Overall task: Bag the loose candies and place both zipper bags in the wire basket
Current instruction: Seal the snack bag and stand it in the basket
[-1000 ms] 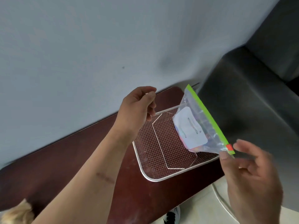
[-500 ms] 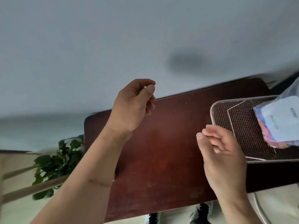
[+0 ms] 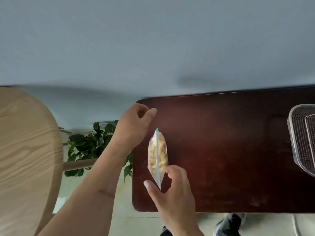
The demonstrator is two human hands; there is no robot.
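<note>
A clear zipper bag (image 3: 158, 155) with a teal seal strip holds pale yellow candies and stands on edge near the left end of the dark red table (image 3: 230, 150). My right hand (image 3: 172, 189) pinches the bag's near corner between thumb and forefinger. My left hand (image 3: 134, 126) hovers just left of the bag over the table's far left corner, fingers curled, holding nothing. The wire basket (image 3: 301, 138) lies at the right edge of the view, only partly seen. The other zipper bag is out of view.
A pale wooden round tabletop (image 3: 25, 159) fills the left side. A green potted plant (image 3: 88, 143) stands on the floor between it and the red table. A grey-blue wall (image 3: 153, 48) runs behind. Dark shoes (image 3: 228, 223) show below the table's near edge.
The view swung left, away from the basket. My right hand let go of the green-sealed bag at the basket and now pinches the teal-sealed candy bag. My left hand moved to the table's left corner.
</note>
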